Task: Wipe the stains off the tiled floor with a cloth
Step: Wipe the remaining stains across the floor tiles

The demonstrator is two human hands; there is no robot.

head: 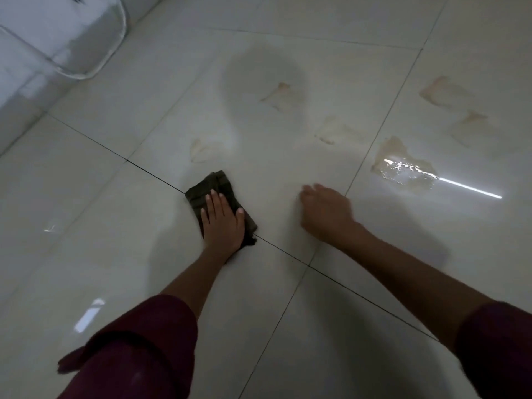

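On the tiled floor point(288, 312), our flat left hand point(223, 220) is pressing a dark cloth point(208, 184); our right hand point(326, 211) is hovering open near stains point(403, 165).

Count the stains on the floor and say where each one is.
6. One just beyond the cloth; one in the far shadow; one mid-floor; a wet one near the right hand; two far right. Faint ones may go unseen.
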